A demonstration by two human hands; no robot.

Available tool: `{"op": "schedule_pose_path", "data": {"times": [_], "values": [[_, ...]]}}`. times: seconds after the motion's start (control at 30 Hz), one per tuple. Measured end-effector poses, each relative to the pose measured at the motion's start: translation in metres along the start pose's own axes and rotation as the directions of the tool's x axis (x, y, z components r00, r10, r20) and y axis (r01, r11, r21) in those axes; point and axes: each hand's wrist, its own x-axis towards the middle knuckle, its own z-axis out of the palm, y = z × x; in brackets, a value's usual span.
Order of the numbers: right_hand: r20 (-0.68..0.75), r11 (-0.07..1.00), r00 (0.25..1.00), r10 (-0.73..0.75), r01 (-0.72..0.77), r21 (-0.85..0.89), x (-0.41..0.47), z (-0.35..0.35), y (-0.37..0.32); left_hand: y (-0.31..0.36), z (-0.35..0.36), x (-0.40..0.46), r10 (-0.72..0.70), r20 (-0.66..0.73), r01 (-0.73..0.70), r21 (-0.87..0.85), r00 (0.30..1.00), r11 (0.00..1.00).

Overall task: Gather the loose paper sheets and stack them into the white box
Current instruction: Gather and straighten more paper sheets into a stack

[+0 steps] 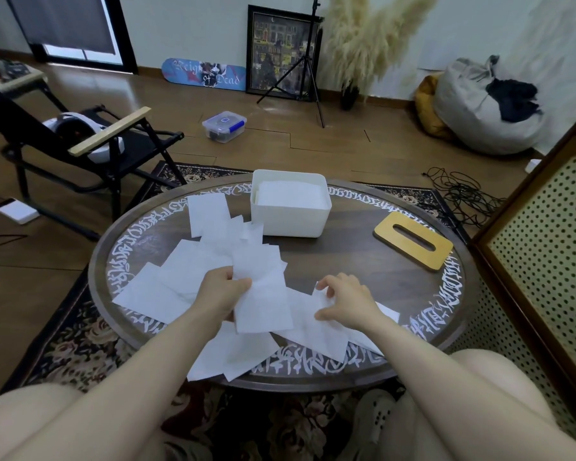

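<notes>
The left hand (221, 291) pinched a lifted sheet (263, 304) clear of the loose paper sheets (193, 271) strewn over the table (363, 261), while the right hand (345, 299) curled onto another, the white box (290, 217) waiting beyond, already part-filled.

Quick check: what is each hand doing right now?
Left hand: grips a paper sheet.
Right hand: fingers curled onto loose sheets; grip cannot be told.
</notes>
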Motion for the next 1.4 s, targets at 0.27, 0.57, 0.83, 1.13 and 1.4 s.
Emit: {"op": "schedule_pose_path", "data": {"times": [0.27, 0.57, 0.83, 1.13, 1.4], "values": [[-0.033, 0.998, 0.998, -0.044, 0.042, -0.043, 0.001, 0.0, -0.01, -0.004, -0.01, -0.001, -0.013, 0.007, 0.013, 0.014, 1.0, 1.0], [-0.092, 0.982, 0.994, 0.063, -0.046, 0.181, -0.003, -0.01, -0.003, -0.004, -0.008, 0.002, -0.003, -0.007, 0.004, 0.02, 1.0, 1.0], [-0.098, 0.722, 0.968, 0.23, -0.102, 0.685, -0.021, -0.035, 0.002, -0.005, 0.004, 0.005, 0.032, -0.024, -0.032, 0.02, 0.999, 0.999], [-0.123, 0.502, 0.962, 0.245, -0.017, 0.865, -0.037, -0.042, -0.011, -0.003, 0.029, 0.005, 0.05, -0.002, -0.05, 0.005, 0.999, 0.999], [-0.037, 0.604, 0.988, 0.151, -0.063, 0.795, -0.038, -0.035, -0.016, -0.002, 0.039, 0.006, 0.01, 0.058, -0.01, 0.006, 0.998, 1.0]]}}
